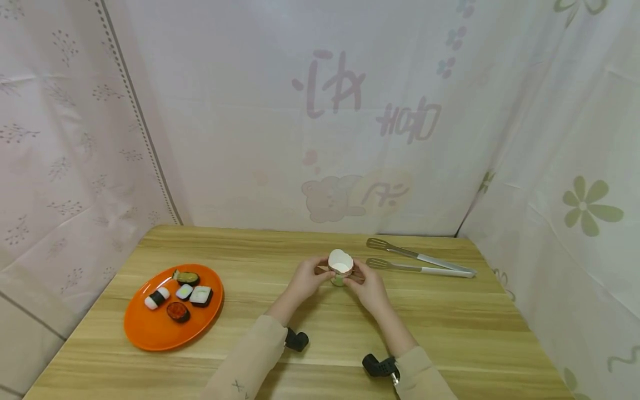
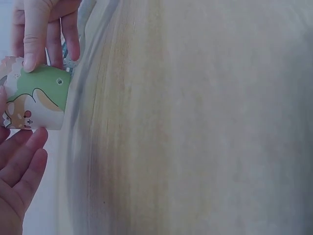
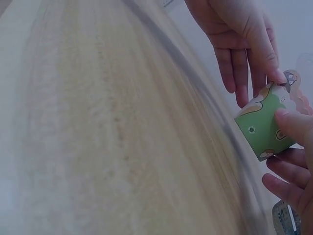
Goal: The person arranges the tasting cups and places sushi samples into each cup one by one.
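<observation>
Both hands hold a small paper cup near the middle of the table, its white inside facing up. My left hand grips the cup's left side, and my right hand the right side. In the left wrist view the cup shows a green and white print with a cartoon animal; my left hand lies below it, my right hand above. Seen from the right wrist, the cup has a wavy rim, between my left hand above and my right hand below.
An orange plate with several sushi-like pieces is at the left of the wooden table. Metal tongs with light handles lie open at the back right. Patterned curtains surround the back and sides.
</observation>
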